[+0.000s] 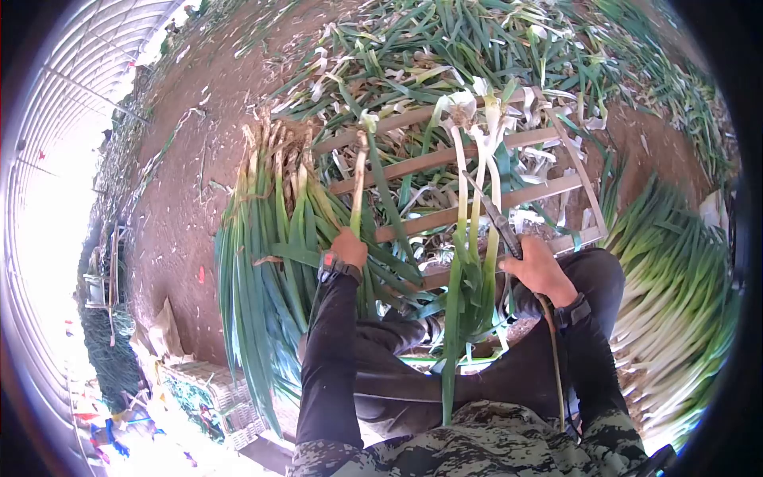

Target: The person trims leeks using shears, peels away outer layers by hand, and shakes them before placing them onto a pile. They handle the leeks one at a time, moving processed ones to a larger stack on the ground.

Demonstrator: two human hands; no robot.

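My left hand [348, 248] is closed around the green part of a leek [360, 171], whose brownish, soil-stained root end points away from me. Beside it lies a bundle of unpeeled leeks [278, 207], with roots at the far end and long green leaves hanging toward me. In my right hand [542, 272] is an air blow gun [499, 219] with a thin nozzle, and a hose [555, 358] runs down from it. Several leeks with clean white stems [480, 171] lie across the wooden slatted rack [536, 193], just left of the nozzle.
Stripped leaves and pale skins [445, 40] are heaped beyond the rack. At my right lies a large pile of leeks [675, 310] with white stems. Bare soil [175, 230] stretches left, toward the greenhouse wall [79, 71]. A woven basket [214, 389] sits at lower left.
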